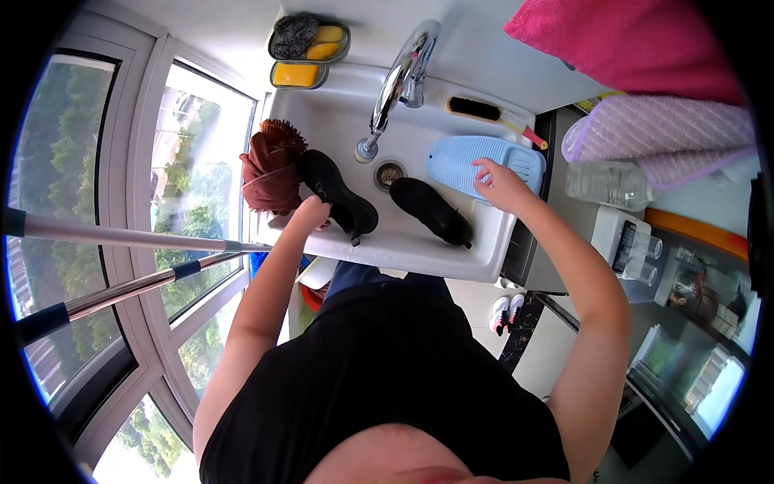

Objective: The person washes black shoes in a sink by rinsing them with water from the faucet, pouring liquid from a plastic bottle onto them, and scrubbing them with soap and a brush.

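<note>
Along the left side, two poles (121, 233) slant in past the windows and end just beside the person's left forearm. Next comes one bundle of brown cloth (272, 173) at the left end of the white sink (343, 121), crowding the first of two black shoes. At the far left corner sit two small dishes (323, 75): one carries a dark scrubber (295, 35) and two yellow pieces, the other one orange-yellow block (295, 75).

That left shoe (345, 200) lies in the basin, and the left hand (312, 214) is at its near left side with fingers curled in; whether they grip it I cannot tell. One faucet (395, 85) reaches over the basin from the far edge, its spout above the space between the shoes, close to one drain (389, 173). The right shoe (431, 211) lies apart from its mate, right of the drain.

Farther right, one brush (484, 111) rests on the far ledge, and one blue washboard (459, 157) leans across the right end. Over the board's near part is the right hand (501, 187), partly open, fingers loosely bent, nothing visible held. Beyond the sink's right edge, the dark counter (528, 262) begins, with one clear container (609, 185), one purple-edged cloth (645, 133) and one pink towel (637, 44) farther right.
</note>
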`<act>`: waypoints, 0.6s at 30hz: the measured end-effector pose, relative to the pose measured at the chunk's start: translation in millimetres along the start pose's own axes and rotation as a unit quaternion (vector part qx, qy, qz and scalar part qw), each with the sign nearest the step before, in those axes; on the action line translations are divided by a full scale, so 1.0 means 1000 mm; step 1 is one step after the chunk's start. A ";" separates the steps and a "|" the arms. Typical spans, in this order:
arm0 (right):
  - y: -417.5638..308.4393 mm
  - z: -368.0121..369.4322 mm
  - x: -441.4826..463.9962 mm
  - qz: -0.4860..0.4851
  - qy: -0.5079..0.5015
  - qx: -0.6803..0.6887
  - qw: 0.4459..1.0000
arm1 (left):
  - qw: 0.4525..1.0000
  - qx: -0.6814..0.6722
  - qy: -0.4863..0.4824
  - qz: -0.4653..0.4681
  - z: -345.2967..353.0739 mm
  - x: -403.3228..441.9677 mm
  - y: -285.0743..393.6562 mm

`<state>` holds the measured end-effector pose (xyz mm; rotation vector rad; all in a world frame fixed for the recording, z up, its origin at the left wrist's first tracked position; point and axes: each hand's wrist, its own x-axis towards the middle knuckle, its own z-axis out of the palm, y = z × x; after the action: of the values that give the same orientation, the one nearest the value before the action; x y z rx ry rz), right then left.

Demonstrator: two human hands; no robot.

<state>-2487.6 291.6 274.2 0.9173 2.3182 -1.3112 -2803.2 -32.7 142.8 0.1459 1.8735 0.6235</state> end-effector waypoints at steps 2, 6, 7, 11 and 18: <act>-0.001 -0.025 0.004 0.031 0.051 -0.043 0.997 | 0.984 0.178 -0.007 -0.029 -0.004 0.022 0.002; 0.013 -0.047 0.054 -0.001 0.155 -0.134 0.979 | 0.921 0.382 -0.071 -0.006 -0.006 0.040 0.036; 0.013 -0.051 0.069 -0.018 0.215 -0.197 0.956 | 0.914 0.404 -0.043 -0.013 -0.004 0.031 0.055; 0.018 -0.055 0.119 -0.017 0.300 -0.344 0.889 | 0.895 0.438 0.080 0.015 0.000 0.048 0.068; 0.047 -0.048 0.170 0.036 0.265 -0.408 0.873 | 0.857 0.495 0.107 0.096 0.005 0.031 0.083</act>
<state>-2580.5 413.3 174.8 1.0977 2.7851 0.0645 -2826.9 52.2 155.5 0.9731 2.2518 -0.2801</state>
